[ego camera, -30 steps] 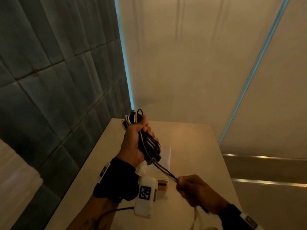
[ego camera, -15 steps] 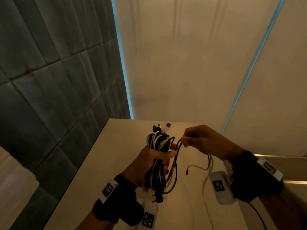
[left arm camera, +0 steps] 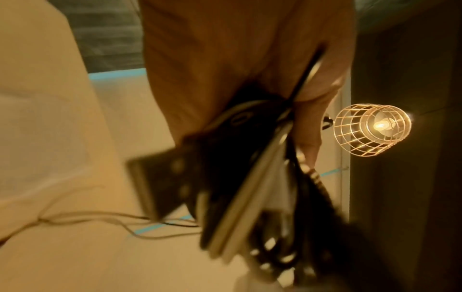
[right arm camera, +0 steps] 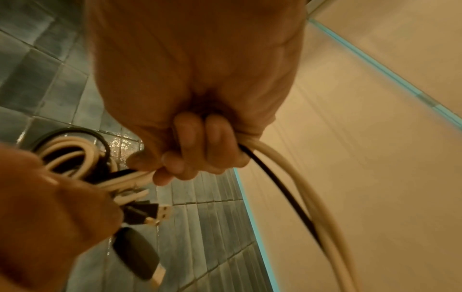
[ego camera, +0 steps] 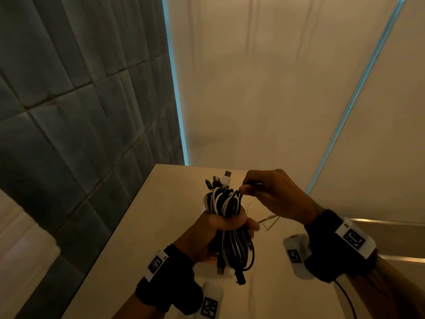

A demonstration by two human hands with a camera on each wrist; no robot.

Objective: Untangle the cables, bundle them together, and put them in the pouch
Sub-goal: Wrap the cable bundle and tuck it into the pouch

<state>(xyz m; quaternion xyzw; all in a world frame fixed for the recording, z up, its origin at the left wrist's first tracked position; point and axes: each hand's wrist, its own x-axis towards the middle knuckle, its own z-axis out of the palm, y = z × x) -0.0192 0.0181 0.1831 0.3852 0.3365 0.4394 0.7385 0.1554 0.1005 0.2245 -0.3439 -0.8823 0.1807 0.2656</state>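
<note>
Head view: since half a second ago the right hand [ego camera: 273, 196] has drawn in closer to the top of the cable bundle [ego camera: 226, 217], and the slack loop that hung between the two hands is now shorter; the left hand [ego camera: 213, 231] grips the bundle round its middle as before, held upright above the desk [ego camera: 161, 215]; black and white strands alternate in the coil, a white USB plug [ego camera: 226, 179] stands out of the top, and dark plugs hang below the fist; a pale flat thing lies on the desk under the bundle, too hidden to name.

Left wrist view: the left hand [left arm camera: 225, 59] shows its palm side wrapped round the cable bundle [left arm camera: 250, 177], blurred, with thin loose strands trailing off to the left; only here a lit wire-cage lamp [left arm camera: 372, 129] appears beside the fingers.

Right wrist view: only here the pinch is plain; the right hand [right arm camera: 195, 98] has its fingers curled tight on a white cable [right arm camera: 307, 177] and a black cable [right arm camera: 275, 177] that run out together in an arc to the right; the cable bundle [right arm camera: 75, 156] sits in the left hand [right arm camera: 45, 207] at lower left, a metal USB plug [right arm camera: 163, 212] pointing out.
</note>
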